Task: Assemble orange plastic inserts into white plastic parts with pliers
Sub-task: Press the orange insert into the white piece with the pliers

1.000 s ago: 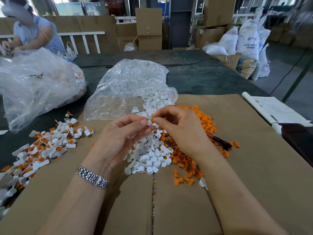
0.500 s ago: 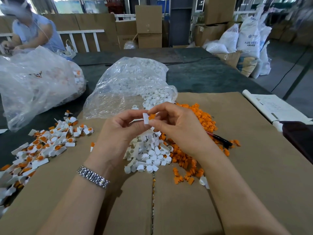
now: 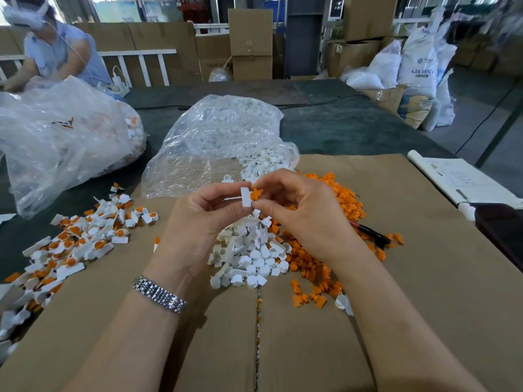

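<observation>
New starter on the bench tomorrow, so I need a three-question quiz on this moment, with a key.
1. True or false: the pliers are in the right hand.
2. Which hand holds the white part? A) left B) right C) neither
3. Fill in: the finished pieces lie to the ______ of the loose white pile.

Key
1. False. They lie on the cardboard, partly under the orange inserts; the right hand pinches one insert.
2. A, the left hand.
3. left
</observation>
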